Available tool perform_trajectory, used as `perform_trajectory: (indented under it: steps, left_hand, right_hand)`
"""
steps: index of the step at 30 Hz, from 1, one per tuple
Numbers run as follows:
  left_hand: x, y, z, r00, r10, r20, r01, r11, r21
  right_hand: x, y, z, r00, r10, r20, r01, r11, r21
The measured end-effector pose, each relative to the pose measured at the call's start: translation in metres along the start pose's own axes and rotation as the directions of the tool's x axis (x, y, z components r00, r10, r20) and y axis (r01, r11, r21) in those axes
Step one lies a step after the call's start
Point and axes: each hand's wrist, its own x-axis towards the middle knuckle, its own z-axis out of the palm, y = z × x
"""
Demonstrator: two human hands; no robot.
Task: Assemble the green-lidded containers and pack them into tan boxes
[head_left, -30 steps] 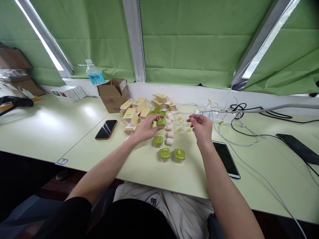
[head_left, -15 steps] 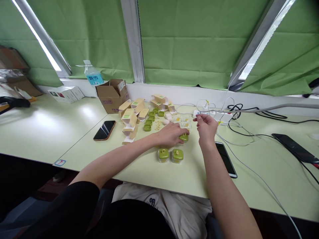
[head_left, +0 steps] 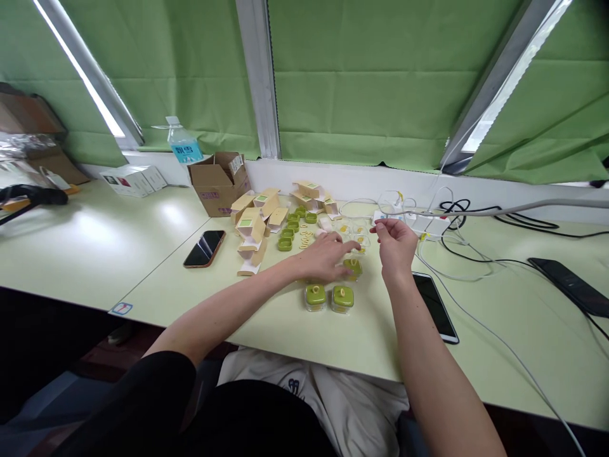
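My left hand lies across the desk with its fingers stretched out. Its fingertips reach the clear little containers, and a green-lidded jar sits just under its fingers. My right hand hovers to the right of those containers. Its fingers are curled in a pinch, and what they hold is too small to make out. Two more green-lidded jars stand side by side in front of my left hand. Loose green lids and small pale cartons lie further left.
An open cardboard box and a water bottle stand at the back left. One phone lies to the left and another by my right wrist. Cables and a power strip spread across the right. The desk edge is near me.
My left hand carried a green-lidded jar from the left pile to the right, set it down by the clear containers, and stretched its fingers out. My right hand moved slightly right and stayed pinched.
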Motion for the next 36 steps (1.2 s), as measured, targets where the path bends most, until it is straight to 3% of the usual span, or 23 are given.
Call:
perform_trajectory:
  steps: [2, 5, 7, 9, 11, 14, 16, 18, 22, 28, 32, 36]
  left_hand:
    - [-0.009, -0.019, -0.007, 0.984, -0.082, -0.159, 0.067, 0.993, -0.097]
    - [-0.029, -0.053, -0.015, 0.884, -0.244, -0.399, 0.186, 0.966, -0.178]
    - [-0.044, -0.07, -0.015, 0.835, -0.304, -0.459, 0.285, 0.952, -0.111]
    - [-0.056, -0.078, -0.011, 0.837, -0.327, -0.438, 0.385, 0.922, 0.046]
    - [-0.063, -0.076, -0.007, 0.85, -0.372, -0.372, 0.47, 0.854, 0.22]
    - [-0.066, -0.067, -0.003, 0.817, -0.496, -0.296, 0.576, 0.727, 0.373]
    - [-0.065, -0.062, -0.005, 0.781, -0.56, -0.277, 0.624, 0.673, 0.397]
    - [-0.063, -0.059, -0.007, 0.757, -0.6, -0.257, 0.649, 0.648, 0.398]
    - [-0.061, -0.055, -0.008, 0.73, -0.654, -0.197, 0.671, 0.632, 0.389]
    - [-0.059, -0.059, -0.005, 0.739, -0.652, -0.171, 0.662, 0.657, 0.361]
    - [-0.062, -0.069, -0.004, 0.751, -0.637, -0.174, 0.654, 0.68, 0.332]
    - [-0.068, -0.079, -0.003, 0.794, -0.552, -0.255, 0.604, 0.764, 0.227]
  right_hand:
    - [-0.002, -0.001, 0.0, 1.0, -0.019, 0.004, 0.019, 1.0, -0.015]
    - [-0.009, -0.004, 0.002, 0.993, -0.113, 0.029, 0.115, 0.988, -0.099]
    - [-0.015, -0.008, 0.007, 0.977, -0.186, 0.103, 0.204, 0.958, -0.2]
    - [-0.022, -0.012, 0.015, 0.941, -0.215, 0.26, 0.295, 0.897, -0.328]
    - [-0.028, -0.017, 0.028, 0.861, -0.172, 0.478, 0.415, 0.781, -0.467]
    - [-0.031, -0.024, 0.051, 0.669, 0.007, 0.744, 0.636, 0.512, -0.577]
    - [-0.031, -0.026, 0.068, 0.579, 0.105, 0.808, 0.736, 0.359, -0.574]
    - [-0.029, -0.024, 0.083, 0.526, 0.176, 0.832, 0.79, 0.261, -0.555]
    - [-0.025, -0.015, 0.108, 0.501, 0.224, 0.836, 0.808, 0.224, -0.545]
    - [-0.02, -0.004, 0.127, 0.499, 0.271, 0.823, 0.811, 0.19, -0.554]
    - [-0.02, -0.002, 0.135, 0.487, 0.287, 0.825, 0.819, 0.177, -0.545]
    - [-0.022, 0.002, 0.14, 0.484, 0.291, 0.825, 0.822, 0.173, -0.543]
